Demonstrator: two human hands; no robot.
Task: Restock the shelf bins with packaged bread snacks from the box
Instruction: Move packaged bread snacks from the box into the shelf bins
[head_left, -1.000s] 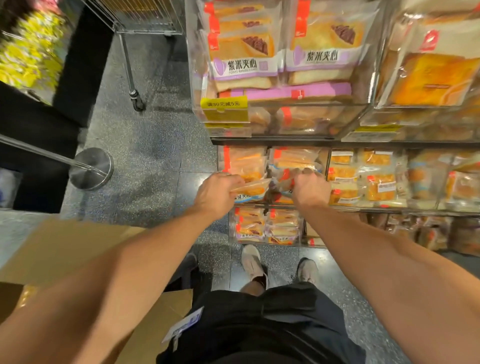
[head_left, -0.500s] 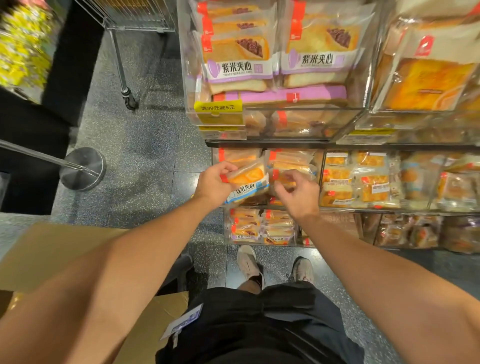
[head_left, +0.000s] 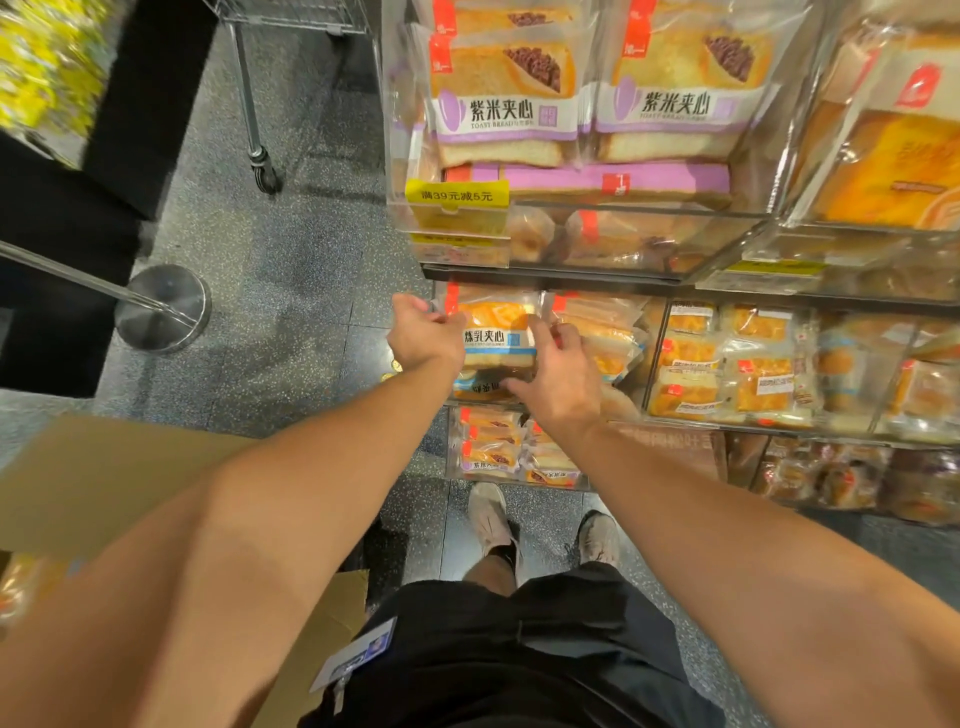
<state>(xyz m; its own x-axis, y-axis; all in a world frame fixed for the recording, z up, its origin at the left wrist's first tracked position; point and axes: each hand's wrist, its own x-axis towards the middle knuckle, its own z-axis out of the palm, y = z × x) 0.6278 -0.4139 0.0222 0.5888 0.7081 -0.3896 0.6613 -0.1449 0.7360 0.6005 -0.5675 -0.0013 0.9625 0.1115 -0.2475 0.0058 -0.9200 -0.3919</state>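
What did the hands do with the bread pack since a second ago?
The left hand lifted the blue-label bread pack from lying flat to standing upright at the bin front; the right hand let go of the neighbouring packs and now steadies it. The purple-label packs above stayed put.

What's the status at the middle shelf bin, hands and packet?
Left hand pinches the blue-and-white labelled bread packet at its left edge. Right hand steadies its right side. Packet upright at the clear plastic bin front. Nothing blocking.
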